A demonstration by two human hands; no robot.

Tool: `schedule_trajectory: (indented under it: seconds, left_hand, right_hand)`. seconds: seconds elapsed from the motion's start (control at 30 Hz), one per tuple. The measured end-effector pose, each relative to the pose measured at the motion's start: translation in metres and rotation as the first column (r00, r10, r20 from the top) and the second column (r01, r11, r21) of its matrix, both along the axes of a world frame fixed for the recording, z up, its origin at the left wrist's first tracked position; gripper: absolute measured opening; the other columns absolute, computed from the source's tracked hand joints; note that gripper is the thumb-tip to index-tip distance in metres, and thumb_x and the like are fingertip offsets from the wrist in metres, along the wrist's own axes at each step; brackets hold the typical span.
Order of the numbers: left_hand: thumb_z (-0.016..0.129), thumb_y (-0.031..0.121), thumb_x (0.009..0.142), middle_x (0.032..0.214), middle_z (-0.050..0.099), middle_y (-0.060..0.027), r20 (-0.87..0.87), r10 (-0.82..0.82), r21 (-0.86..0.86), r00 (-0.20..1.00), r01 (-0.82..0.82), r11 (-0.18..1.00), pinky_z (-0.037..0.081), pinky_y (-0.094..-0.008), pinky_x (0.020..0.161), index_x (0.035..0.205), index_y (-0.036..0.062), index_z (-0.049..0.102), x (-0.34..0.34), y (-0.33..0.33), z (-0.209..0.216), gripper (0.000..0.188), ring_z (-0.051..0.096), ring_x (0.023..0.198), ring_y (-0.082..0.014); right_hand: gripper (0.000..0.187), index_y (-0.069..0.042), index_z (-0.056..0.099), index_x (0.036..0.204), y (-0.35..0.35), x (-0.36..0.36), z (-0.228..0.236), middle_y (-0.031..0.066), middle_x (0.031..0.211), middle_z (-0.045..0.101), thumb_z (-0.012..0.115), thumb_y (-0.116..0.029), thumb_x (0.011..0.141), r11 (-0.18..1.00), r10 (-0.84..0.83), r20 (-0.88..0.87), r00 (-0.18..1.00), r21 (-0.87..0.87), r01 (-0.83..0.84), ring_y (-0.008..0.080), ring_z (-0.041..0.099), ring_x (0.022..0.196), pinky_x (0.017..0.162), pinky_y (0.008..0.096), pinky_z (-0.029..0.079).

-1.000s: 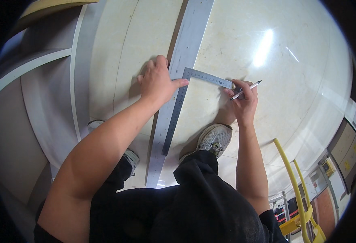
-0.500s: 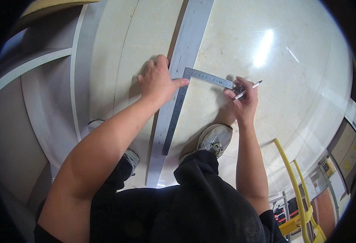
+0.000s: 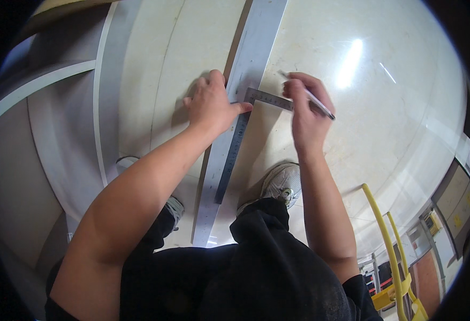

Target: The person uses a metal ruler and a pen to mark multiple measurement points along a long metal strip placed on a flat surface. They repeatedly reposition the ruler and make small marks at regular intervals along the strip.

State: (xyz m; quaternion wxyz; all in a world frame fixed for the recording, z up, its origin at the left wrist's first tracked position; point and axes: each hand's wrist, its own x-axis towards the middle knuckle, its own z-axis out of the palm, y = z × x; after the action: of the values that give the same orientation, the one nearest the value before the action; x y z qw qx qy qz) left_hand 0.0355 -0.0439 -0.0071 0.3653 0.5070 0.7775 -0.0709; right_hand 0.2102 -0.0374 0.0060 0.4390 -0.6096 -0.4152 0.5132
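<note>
A long grey metal bar (image 3: 259,43) stretches away from me between my shoes. On it lies a steel carpenter's square (image 3: 233,155), its long arm along the bar and its short arm sticking out to the right. My left hand (image 3: 212,107) grips across the bar's left side, with its thumb pressing on the square near the corner. Held in my right hand (image 3: 311,120) is a white pen (image 3: 319,104), pinched between the fingers and slanting. That hand is over the free end of the square's short arm and hides it.
Grey shelving (image 3: 66,134) with pale edges stands close on the left. My shoes (image 3: 282,184) are on either side of the bar on the glossy tiled floor (image 3: 385,139). A yellow tubular frame (image 3: 379,224) rises at the lower right.
My right hand has moved left and away from me, off the end of the square's short arm, and the pen has turned in its fingers. The left hand stays nearly in place.
</note>
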Motion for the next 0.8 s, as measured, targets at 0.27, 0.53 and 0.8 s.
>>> schedule_trajectory:
  seconds: [0.27, 0.53, 0.8]
  left_hand:
    - [0.089, 0.052, 0.067, 0.121, 0.057, -0.0117, 0.004, 0.003, -0.018, 1.000, -0.003, 1.000, 0.040, -0.0569, 0.096, 0.117, 0.0089, 0.049, -0.001, 0.001, -0.003, 0.077, 0.053, 0.121, -0.0317]
    - [0.088, 0.051, 0.069, 0.121, 0.058, -0.0125, 0.026, -0.007, 0.011, 1.000, 0.007, 1.000, 0.040, -0.0573, 0.096, 0.117, 0.0086, 0.049, -0.001, -0.001, -0.005, 0.075, 0.053, 0.121, -0.0325]
    - [0.089, 0.049, 0.069, 0.121, 0.058, -0.0133, 0.021, -0.006, 0.013, 1.000, 0.006, 1.000, 0.040, -0.0579, 0.095, 0.117, 0.0083, 0.049, -0.001, -0.001, -0.005, 0.074, 0.054, 0.120, -0.0331]
  right_hand:
    - [0.015, 0.000, 0.065, 0.089, -0.007, -0.034, -0.013, 0.0068, 0.076, 0.070, 0.071, -0.014, 0.087, 0.981, 0.113, 0.168, 0.979, -0.177, -0.083, 0.0102, 0.062, 0.066, 0.065, 0.0257, 0.052]
    - [0.016, -0.001, 0.066, 0.090, -0.015, -0.033, -0.022, 0.0075, 0.077, 0.071, 0.072, -0.016, 0.088, 0.982, 0.076, 0.186, 0.980, -0.185, -0.041, 0.0113, 0.061, 0.066, 0.065, 0.0262, 0.051]
    - [0.017, -0.001, 0.067, 0.092, -0.013, -0.035, -0.020, 0.0081, 0.078, 0.071, 0.072, -0.017, 0.089, 0.984, 0.092, 0.224, 0.970, -0.170, -0.054, 0.0110, 0.061, 0.067, 0.065, 0.0263, 0.051]
